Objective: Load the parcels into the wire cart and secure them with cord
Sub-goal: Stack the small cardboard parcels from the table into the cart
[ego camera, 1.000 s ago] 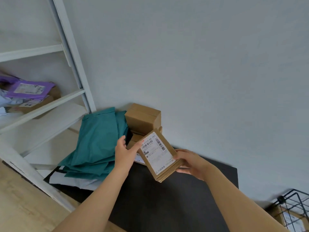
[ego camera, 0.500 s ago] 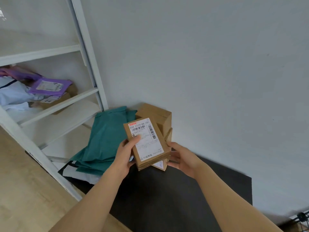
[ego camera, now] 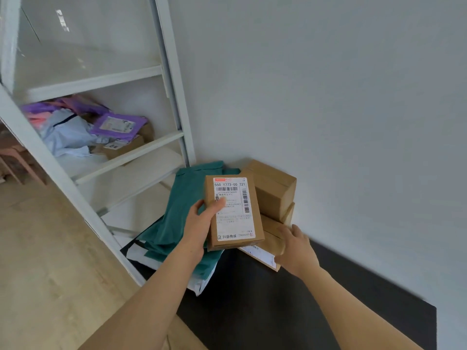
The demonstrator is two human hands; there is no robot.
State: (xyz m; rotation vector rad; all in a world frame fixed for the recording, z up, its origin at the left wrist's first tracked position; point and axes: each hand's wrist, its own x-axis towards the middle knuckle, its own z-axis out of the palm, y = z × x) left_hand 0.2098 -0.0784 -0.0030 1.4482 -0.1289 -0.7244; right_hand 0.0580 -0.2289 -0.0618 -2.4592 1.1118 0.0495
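Two bare forearms enter from the lower edge, over a black bench (ego camera: pixel 278 311) standing on a pale wood floor (ego camera: pixel 50 261). Left hand (ego camera: pixel 199 228): gripping a labelled box (ego camera: pixel 232 210), thumb across the printed label, fingers behind; the box is lifted off the pile with its label face up. Right hand (ego camera: pixel 294 248): laid on a small brown box (ego camera: pixel 271 238) low in the stack, fingers over its top; whether the grip has closed cannot be told. Beneath it, a flat box (ego camera: pixel 262 256) with a white label, lying on the bench. Above and behind, a plain box (ego camera: pixel 273 188) tops the stack against the wall (ego camera: pixel 328 97). Left of the stack: teal mailing bags (ego camera: pixel 182 205), overlapping, over a white bag (ego camera: pixel 202 284) at the bench edge. Further left: a white shelf unit (ego camera: pixel 131 152) holding a purple bag (ego camera: pixel 118 125) and other soft parcels. Wire cart and cord: not in view. Step in hand, as judged: gathering parcels from the bench pile, one taken and a second being reached for; loading is at an early stage and tying is not begun. The next move calls for a firm hold on the small box, drawn out without toppling the plain box above it, then carrying both to the cart.
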